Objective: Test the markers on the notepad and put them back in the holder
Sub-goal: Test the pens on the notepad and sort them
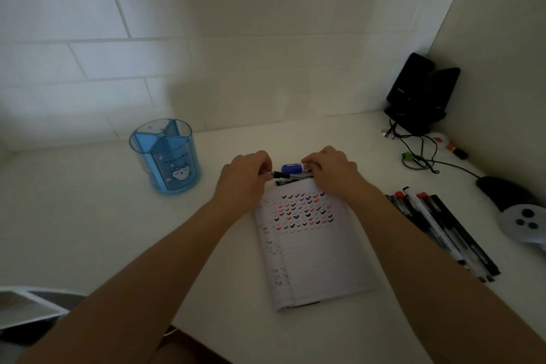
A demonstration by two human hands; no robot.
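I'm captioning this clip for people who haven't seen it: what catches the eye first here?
Both hands, left hand and right hand, meet over a bundle of markers at the top edge of the notepad, whose page is filled with rows of black, red and blue ticks. To the left stands a blue holder; more pens lie right of the notepad.

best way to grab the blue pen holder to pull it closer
Wrap a hand around the blue pen holder's round outer wall from its right side, nearest the left hand. It stands upright and looks empty; avoid the thin dividers at the open top.
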